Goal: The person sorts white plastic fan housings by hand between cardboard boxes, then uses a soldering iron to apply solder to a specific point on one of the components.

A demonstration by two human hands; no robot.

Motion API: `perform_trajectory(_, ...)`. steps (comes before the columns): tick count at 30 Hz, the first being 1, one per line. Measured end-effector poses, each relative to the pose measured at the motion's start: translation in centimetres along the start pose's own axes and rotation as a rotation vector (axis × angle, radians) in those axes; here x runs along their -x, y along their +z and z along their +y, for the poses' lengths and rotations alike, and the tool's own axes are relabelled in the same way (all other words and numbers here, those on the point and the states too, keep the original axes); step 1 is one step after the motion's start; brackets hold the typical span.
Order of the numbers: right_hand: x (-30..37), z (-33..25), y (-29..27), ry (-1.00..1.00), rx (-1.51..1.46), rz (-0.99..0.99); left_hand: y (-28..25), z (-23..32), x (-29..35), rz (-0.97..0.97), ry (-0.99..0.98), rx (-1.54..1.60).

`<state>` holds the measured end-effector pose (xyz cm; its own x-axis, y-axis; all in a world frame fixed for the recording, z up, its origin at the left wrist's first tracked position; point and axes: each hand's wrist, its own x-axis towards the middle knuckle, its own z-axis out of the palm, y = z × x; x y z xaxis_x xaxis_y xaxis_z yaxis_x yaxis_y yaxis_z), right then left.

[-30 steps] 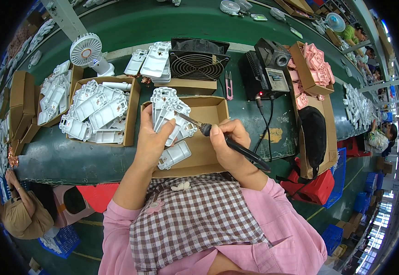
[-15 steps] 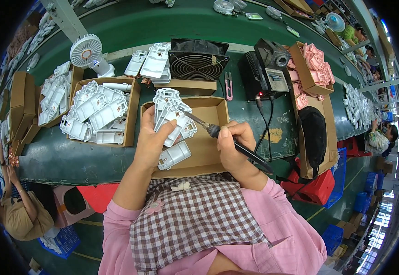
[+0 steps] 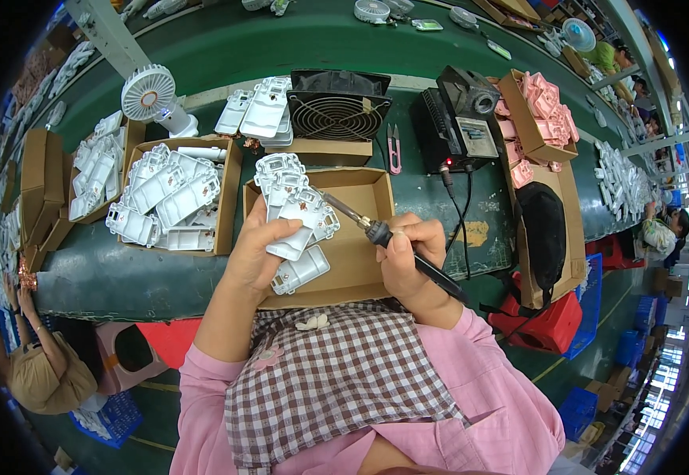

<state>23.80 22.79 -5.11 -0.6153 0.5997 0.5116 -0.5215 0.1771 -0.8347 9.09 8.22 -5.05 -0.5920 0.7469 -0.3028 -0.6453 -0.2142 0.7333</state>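
My left hand is closed on a fanned stack of white plastic housings, thumb across the front. Small copper-coloured contacts show on them. In my right hand a soldering iron is gripped like a pen. Its metal tip points left and reaches the upper right of the held housings; whether it touches cannot be made out. Below both hands lies a shallow cardboard box, with a loose white housing in its left part, under the stack.
Cardboard boxes of white housings stand at left, beside a small white fan. A black fume fan, scissors and a black soldering station sit behind. Pink parts and a black pouch lie right.
The held housings have shifted slightly left and my left thumb has slid lower on them. My right hand and the iron have moved a little right. Fans on the far belt have moved left.
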Motion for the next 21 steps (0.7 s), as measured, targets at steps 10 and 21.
perform_trajectory(10,-0.3,-0.2,0.1,-0.019,0.038,-0.020,1.0,0.0,0.0,0.147,0.026,-0.031)
perform_trajectory(21,-0.8,-0.2,0.6,0.108,0.272,-0.098,0.6,-0.8,-0.1,0.211,0.177,-0.284)
